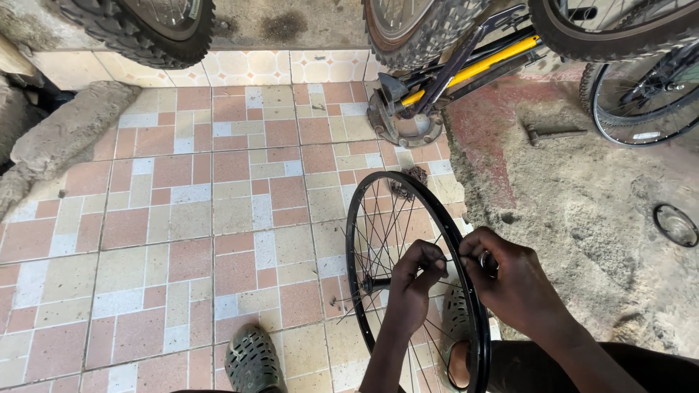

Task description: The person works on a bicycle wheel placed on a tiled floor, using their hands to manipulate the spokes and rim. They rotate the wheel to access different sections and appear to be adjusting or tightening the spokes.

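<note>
The bare bicycle rim (378, 191), black and tyreless, stood upright on the tiled floor (175, 218) between the person's feet, its thin spokes (389, 240) fanning from the hub (368, 282) low on its left side. The left hand (416, 280) reached in among the spokes, its grip pinched together on one of them near the rim's right edge. The right hand (510, 280) sat just outside the rim, touching it, grip closed around a small round metal tool (486, 259); what kind of tool it was could not be told for certain.

To do this well, it seemed wise to keep the spoke held firm with the left fingers so it would not twist, and to turn the tool in small amounts, keeping the rim steady against the floor.

A green perforated clog (253, 360) rested on the tiles to the left of the rim; another (455, 320) showed through the spokes. Beyond the rim lay a small dark toothed part (417, 175), then an upturned bicycle frame (480, 65) with yellow and dark tubes. Knobbly tyres (156, 36) lined the top edge. On the rough concrete (582, 211) at right lay a hammer-like tool (553, 133), a round metal ring (676, 224) and another wheel (641, 102).
</note>
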